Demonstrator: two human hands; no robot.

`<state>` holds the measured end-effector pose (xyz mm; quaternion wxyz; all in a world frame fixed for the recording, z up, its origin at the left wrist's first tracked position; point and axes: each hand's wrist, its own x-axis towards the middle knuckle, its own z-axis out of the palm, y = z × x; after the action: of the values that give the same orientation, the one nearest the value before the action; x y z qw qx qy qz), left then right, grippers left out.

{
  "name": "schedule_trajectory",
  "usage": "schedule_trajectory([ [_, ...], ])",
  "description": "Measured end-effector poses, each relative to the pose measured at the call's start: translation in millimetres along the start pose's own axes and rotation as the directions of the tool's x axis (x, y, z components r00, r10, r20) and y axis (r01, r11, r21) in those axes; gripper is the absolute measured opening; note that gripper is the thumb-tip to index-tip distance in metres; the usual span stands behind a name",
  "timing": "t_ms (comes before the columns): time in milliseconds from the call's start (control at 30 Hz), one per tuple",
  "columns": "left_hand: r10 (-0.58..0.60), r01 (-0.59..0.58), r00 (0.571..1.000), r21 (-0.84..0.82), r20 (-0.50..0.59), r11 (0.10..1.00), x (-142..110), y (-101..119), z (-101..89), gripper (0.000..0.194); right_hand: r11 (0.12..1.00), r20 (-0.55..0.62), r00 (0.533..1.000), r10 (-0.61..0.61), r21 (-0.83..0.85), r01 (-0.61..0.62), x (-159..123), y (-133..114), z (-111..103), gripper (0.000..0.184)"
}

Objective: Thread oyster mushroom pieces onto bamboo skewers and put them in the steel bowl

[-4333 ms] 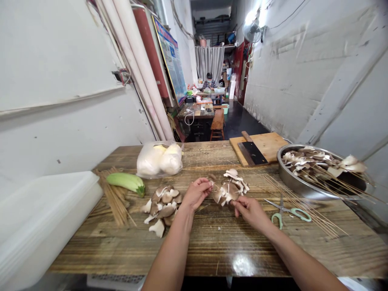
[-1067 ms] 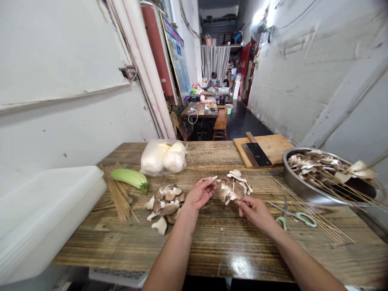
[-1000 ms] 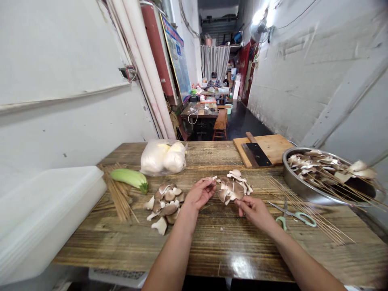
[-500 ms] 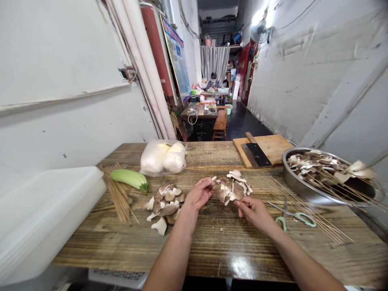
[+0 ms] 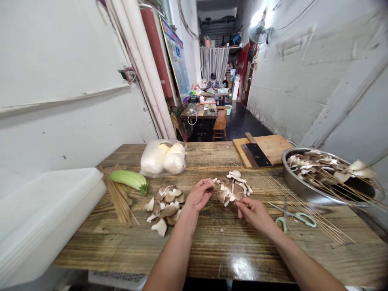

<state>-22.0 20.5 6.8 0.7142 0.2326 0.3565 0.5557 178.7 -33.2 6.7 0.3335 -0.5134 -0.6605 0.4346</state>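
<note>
While your left hand (image 5: 200, 195) pinches a small, pale mushroom piece (image 5: 215, 180), your right hand (image 5: 252, 208) grips the near edge of a grey-brown, fan-capped mushroom cluster (image 5: 237, 191): ten o'clock from the right, three o'clock from the left, nearer the right, long axis unclear.

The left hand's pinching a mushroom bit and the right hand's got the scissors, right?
Not quite: the head view shows the scissors on the table; the right hand is at the mushroom cluster. The left hand does pinch a mushroom bit.
</note>
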Motion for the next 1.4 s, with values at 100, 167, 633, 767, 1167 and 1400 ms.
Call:
schedule_trajectory([
  [100,0.012,-0.012,1.000,0.024,0.007,1.000,-1,1,0.8,0.020,1.000,-0.003,1.000,-0.011,0.003,0.011,0,2,1,0.039],
  [167,0.010,-0.010,1.000,0.034,0.007,0.999,-2,1,1.8,0.020,1.000,-0.004,1.000,-0.018,0.004,0.018,0,4,2,0.039],
  [633,-0.115,0.115,0.972,0.011,0.203,0.993,-8,-8,11.0,0.022,0.996,-0.030,0.999,-0.013,0.085,0.015,0,-3,0,0.038],
  [767,-0.149,0.154,0.964,-0.004,0.220,0.988,-8,-3,7.6,0.020,0.995,-0.045,0.999,-0.010,0.101,0.014,1,-5,-1,0.039],
  [1167,0.448,-0.237,0.894,0.842,-0.007,0.485,5,-19,-4.2,0.021,0.864,-0.159,0.973,0.168,0.499,-0.068,4,-10,-18,0.037],
  [1400,0.420,-0.214,0.880,0.975,0.222,-0.066,24,-37,1.9,0.046,0.798,-0.191,0.960,0.207,0.601,-0.052,6,-8,-23,0.035],
])
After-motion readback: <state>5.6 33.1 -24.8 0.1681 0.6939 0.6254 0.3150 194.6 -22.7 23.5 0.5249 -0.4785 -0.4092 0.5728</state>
